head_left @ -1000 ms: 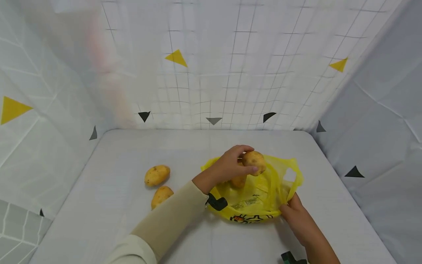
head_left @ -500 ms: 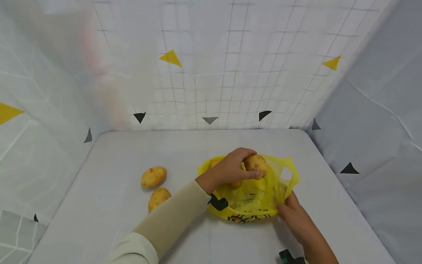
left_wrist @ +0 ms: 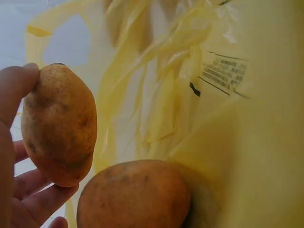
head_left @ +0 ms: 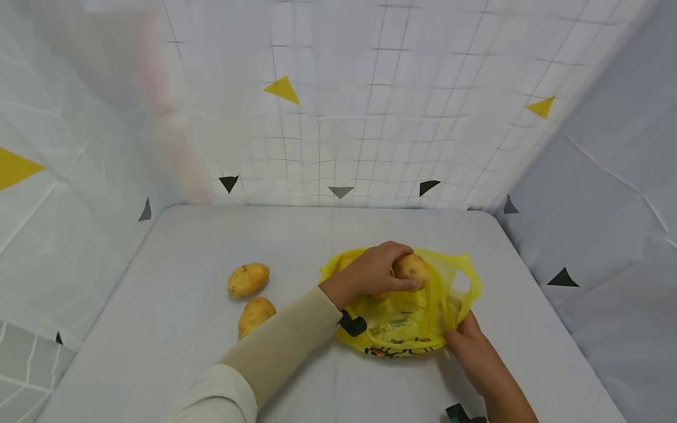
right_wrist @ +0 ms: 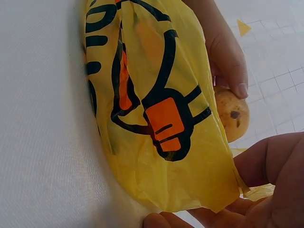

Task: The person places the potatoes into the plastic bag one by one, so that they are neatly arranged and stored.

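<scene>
My left hand (head_left: 372, 271) holds a potato (head_left: 411, 271) between thumb and fingers, over the mouth of a yellow plastic bag (head_left: 394, 323). In the left wrist view the thumb rests at the top of this potato (left_wrist: 59, 126) and fingers support its underside. Another potato (left_wrist: 133, 197) lies inside the bag, partly hidden behind the left hand in the head view. With its thumb and fingers, my right hand (head_left: 471, 352) pinches the bag's near right edge, beside the handle loop. The right wrist view shows the bag's printed outer side (right_wrist: 166, 118).
Two potatoes, one at the far left (head_left: 248, 279) and one nearer (head_left: 256, 316), lie on the white table (head_left: 158, 352) left of the bag. The left sleeve partly covers the nearer one. White sheeting (head_left: 338, 117) with triangle marks encloses the table's back and sides.
My left hand has lowered the held potato slightly toward the bag and a little to the right. The right hand keeps its grip on the bag edge.
</scene>
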Demonstrator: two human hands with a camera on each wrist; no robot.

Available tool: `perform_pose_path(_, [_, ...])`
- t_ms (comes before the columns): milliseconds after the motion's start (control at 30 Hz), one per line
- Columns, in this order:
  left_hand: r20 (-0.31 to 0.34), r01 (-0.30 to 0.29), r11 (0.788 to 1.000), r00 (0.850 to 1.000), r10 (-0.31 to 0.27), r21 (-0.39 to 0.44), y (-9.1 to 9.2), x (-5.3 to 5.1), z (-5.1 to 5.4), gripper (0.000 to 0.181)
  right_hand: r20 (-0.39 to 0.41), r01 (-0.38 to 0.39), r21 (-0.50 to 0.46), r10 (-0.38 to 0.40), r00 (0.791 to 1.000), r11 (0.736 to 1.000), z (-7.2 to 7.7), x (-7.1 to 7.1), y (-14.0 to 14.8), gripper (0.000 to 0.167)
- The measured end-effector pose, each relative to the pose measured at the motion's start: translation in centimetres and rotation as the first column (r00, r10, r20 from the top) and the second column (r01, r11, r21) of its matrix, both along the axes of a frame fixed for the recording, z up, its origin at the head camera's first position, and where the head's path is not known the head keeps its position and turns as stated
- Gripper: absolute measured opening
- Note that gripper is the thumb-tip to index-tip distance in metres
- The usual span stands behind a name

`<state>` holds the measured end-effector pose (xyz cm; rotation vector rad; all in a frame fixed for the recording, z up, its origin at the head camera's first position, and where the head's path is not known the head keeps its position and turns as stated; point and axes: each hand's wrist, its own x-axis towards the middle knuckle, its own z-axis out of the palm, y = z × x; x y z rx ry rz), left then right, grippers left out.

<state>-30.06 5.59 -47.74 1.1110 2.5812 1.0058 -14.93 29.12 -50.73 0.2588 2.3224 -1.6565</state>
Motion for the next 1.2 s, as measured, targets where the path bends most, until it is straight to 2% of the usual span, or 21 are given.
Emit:
perform_pose_path(100, [-0.003,-0.012,1.000,1.000,0.012,-0.016,0.1,-0.1,-0.1,0.082,0.014,0.008,-0.002,-0.008,1.000,1.000,0.0,0.0,-0.1,0.088])
perform_pose_path(300, [0.041,-0.025,0.999,0.999,0.026,-0.036,0.3,-0.2,-0.2,0.082,0.041,0.029,0.007,-0.029,0.999,1.000,0.2,0.0,-0.2,0.090])
perform_pose_path(467, [0.038,-0.028,0.998,0.999,0.030,-0.064,0.7,-0.2,-0.3,0.082,0.050,0.035,-0.002,-0.034,0.998,0.999,0.2,-0.1,-0.4,0.089])
perform_pose_path(700, [0.003,-0.027,0.995,1.000,0.028,-0.094,1.4,-0.3,-0.6,0.083,0.010,0.022,-0.021,-0.022,1.000,1.000,0.3,0.0,-0.5,0.084])
perform_pose_path(933, [-0.036,-0.002,0.989,0.999,-0.003,-0.146,2.1,-0.3,-0.9,0.080,0.010,0.021,-0.033,-0.021,1.000,0.999,0.0,0.1,-0.5,0.081])
perform_pose_path(1200, [-0.118,-0.016,0.975,0.993,-0.010,-0.222,2.7,-0.3,-1.3,0.078,0.015,0.020,-0.018,-0.020,1.000,1.000,0.2,0.2,-0.4,0.080])
